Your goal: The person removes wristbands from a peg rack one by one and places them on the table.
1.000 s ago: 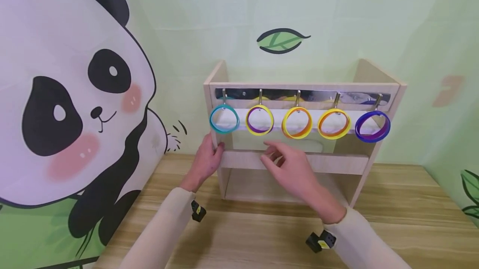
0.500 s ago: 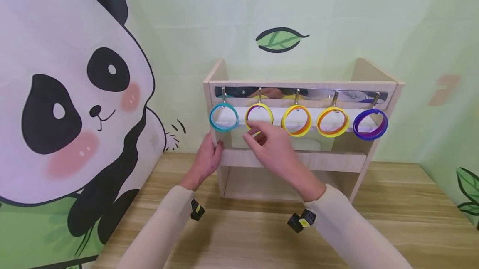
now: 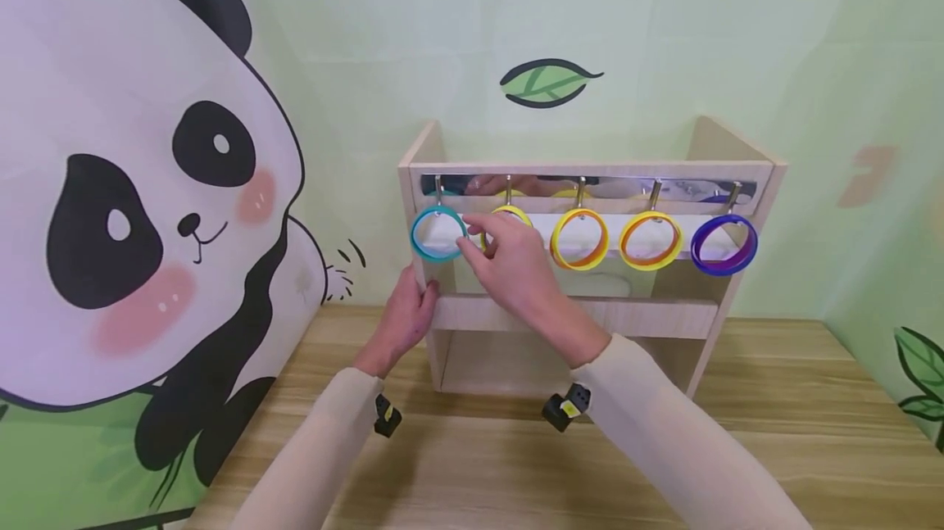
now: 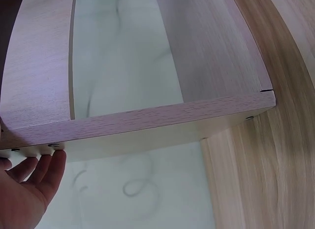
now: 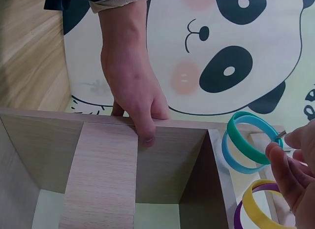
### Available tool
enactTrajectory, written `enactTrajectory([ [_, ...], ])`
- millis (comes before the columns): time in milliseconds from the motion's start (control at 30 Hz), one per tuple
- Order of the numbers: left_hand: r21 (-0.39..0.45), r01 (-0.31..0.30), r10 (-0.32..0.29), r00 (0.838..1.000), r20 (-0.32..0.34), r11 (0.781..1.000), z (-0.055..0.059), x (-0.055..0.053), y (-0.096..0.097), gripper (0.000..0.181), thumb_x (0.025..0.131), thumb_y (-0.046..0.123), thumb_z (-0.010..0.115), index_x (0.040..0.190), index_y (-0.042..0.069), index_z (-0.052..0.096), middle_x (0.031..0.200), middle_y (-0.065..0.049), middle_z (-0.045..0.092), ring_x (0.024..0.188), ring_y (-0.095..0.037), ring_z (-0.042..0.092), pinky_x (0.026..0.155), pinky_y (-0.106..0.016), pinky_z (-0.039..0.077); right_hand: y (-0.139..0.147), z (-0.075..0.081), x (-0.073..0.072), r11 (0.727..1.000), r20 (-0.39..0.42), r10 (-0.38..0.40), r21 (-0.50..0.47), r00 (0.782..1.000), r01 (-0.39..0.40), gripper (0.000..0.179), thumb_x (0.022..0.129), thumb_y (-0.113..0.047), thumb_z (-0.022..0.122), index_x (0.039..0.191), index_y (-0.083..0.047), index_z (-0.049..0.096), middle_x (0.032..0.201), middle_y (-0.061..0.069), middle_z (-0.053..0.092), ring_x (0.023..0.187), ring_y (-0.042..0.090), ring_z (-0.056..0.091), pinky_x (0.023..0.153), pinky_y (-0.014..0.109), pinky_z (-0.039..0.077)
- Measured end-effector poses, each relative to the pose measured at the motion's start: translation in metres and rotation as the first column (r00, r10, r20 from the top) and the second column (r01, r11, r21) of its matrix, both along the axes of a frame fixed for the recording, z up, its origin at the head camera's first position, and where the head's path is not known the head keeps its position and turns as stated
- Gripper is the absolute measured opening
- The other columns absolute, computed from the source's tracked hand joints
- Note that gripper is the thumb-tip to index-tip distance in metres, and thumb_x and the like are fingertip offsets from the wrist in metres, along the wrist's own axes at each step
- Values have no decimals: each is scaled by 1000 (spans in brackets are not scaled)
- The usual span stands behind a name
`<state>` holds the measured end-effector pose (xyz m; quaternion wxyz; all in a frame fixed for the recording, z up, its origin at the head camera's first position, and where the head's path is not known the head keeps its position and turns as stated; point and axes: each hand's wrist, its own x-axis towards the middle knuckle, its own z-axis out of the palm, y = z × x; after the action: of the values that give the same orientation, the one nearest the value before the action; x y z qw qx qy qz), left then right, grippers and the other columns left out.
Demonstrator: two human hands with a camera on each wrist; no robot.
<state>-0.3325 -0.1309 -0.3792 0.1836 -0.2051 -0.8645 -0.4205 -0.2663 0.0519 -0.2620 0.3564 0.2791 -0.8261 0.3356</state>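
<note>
A light wooden rack (image 3: 575,317) carries a shiny metal strip with a row of hooks. Teal and light blue wristbands (image 5: 246,145) hang together on the leftmost hook. Beside them are yellow and purple wristbands (image 5: 261,212), partly covered by my right hand in the head view. My right hand (image 3: 516,260) has its thumb and index fingertips right at the right edge of the teal band, a small gap between them. My left hand (image 3: 406,309) grips the rack's left side panel (image 4: 147,118), thumb over the front edge, other fingers against the outer face.
Yellow and orange wristbands (image 3: 580,262) hang on the middle hook, others (image 3: 651,264) on the one beside it. Dark blue and purple bands (image 3: 724,268) hang far right. The rack stands on a wood-grain table (image 3: 472,464) against a panda-printed wall covering (image 3: 354,104).
My right hand has moved left and up, from below the second hook to the teal band on the leftmost hook. The left hand keeps its grip on the rack.
</note>
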Motion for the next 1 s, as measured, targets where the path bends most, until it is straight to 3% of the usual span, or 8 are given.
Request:
enactTrajectory([
  [200, 1, 1, -1, 1000, 4, 1000, -3, 0, 1, 44, 99, 14, 41, 141, 8, 30, 138, -17, 38, 127, -30, 41, 101, -46, 39, -4, 2, -8, 1000, -7, -11, 2, 1000, 11, 28, 85, -14, 70, 111, -2, 68, 101, 9, 67, 71, 19, 58, 61, 21, 48],
  [433, 22, -4, 3, 999, 32, 1000, -5, 1, 0, 45, 99, 14, 41, 142, 6, 29, 137, -18, 39, 127, -31, 41, 102, -47, 38, -11, 1, -13, 999, 52, -31, 34, 998, 29, 31, 86, -14, 70, 115, -3, 66, 111, 11, 65, 79, 21, 60, 65, 22, 50],
  [767, 14, 1, -1, 1000, 3, 1000, -3, 0, 0, 45, 99, 13, 41, 141, 3, 29, 136, -20, 39, 126, -32, 41, 102, -48, 38, -15, 4, -19, 999, -11, -49, 13, 999, 49, 32, 84, -13, 71, 116, -8, 67, 105, 6, 68, 91, 17, 62, 67, 22, 50],
  [1000, 15, -5, 5, 1000, 26, 1000, -2, 0, 0, 47, 99, 14, 41, 143, 5, 28, 137, -19, 39, 126, -32, 41, 101, -47, 38, -17, 3, -22, 998, 2, -57, -33, 998, 57, 30, 84, -14, 71, 113, -8, 69, 103, 6, 68, 90, 16, 62, 63, 20, 50],
])
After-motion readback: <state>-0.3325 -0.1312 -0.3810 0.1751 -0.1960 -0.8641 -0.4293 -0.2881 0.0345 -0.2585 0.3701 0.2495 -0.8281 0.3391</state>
